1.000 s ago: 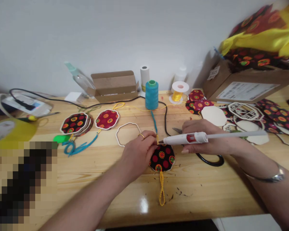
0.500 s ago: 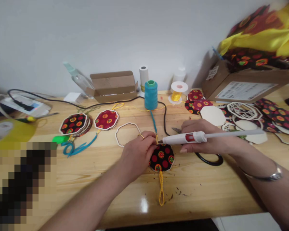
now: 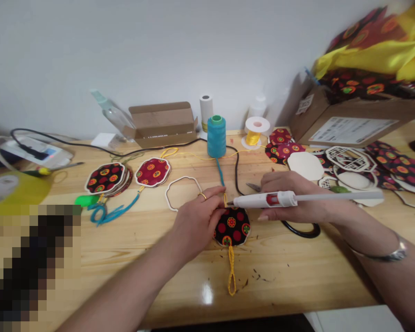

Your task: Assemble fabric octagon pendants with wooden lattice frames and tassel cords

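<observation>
A black fabric pendant [image 3: 232,226] with red and orange flower dots and a scalloped pale rim lies on the table, its braided yellow cord loop [image 3: 231,272] toward me. My left hand [image 3: 204,214] is closed at the pendant's upper left edge, fingertips beside a short yellow cord [image 3: 225,199]. From there a teal tassel cord [image 3: 220,173] runs up to the thread spool. My right hand [image 3: 290,198] grips a white hot glue gun [image 3: 263,199], a long glue stick [image 3: 339,196] sticking out its back. Its dark nozzle meets the pendant's top edge by my left fingertips.
Beyond my hands stand a teal thread spool [image 3: 216,138], a yellow cord reel [image 3: 257,131] and a cardboard box [image 3: 162,127]. Scissors [image 3: 302,229] lie under my right hand. At left are a red pendant [image 3: 153,172] and stacked pendants [image 3: 107,179]; a black cable [image 3: 152,151] crosses behind.
The teal cord's lower end is now more covered by my left fingers, which have shifted very slightly. The glue gun stays in nearly the same place.
</observation>
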`<control>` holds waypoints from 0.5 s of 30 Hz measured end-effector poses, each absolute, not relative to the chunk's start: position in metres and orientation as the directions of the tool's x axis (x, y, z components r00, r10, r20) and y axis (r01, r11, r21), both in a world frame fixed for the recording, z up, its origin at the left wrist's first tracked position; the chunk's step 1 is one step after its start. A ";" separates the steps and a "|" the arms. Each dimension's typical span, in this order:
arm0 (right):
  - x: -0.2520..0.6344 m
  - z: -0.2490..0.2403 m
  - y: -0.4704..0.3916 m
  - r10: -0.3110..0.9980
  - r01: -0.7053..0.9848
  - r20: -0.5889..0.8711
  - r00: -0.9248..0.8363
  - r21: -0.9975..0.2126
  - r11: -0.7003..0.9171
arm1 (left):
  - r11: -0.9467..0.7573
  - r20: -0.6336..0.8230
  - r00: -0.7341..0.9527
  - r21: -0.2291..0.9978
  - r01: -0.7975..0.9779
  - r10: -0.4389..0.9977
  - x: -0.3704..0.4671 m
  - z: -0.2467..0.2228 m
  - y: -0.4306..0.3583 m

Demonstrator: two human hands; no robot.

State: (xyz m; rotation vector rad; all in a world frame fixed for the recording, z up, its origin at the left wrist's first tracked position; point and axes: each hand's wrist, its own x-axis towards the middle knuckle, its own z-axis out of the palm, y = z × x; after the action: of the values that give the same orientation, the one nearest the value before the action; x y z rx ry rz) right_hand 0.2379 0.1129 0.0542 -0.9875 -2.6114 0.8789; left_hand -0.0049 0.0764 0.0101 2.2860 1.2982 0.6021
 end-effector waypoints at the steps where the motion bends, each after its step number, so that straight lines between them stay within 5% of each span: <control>1: 0.238 0.054 0.113 0.658 0.528 -0.006 -0.753 -0.602 0.599 | -0.460 0.149 0.465 0.568 0.682 0.873 -0.005 0.010 0.076; 15: 0.239 0.053 0.115 0.679 0.523 0.008 -0.734 -0.632 0.572 | -0.501 0.175 0.493 0.544 0.673 0.852 -0.006 0.009 0.077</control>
State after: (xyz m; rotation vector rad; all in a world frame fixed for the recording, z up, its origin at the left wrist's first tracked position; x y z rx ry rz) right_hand 0.2385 0.1145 0.0534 -0.9969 -2.5562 0.9055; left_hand -0.0064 0.0772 0.0093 2.3357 1.2661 0.6029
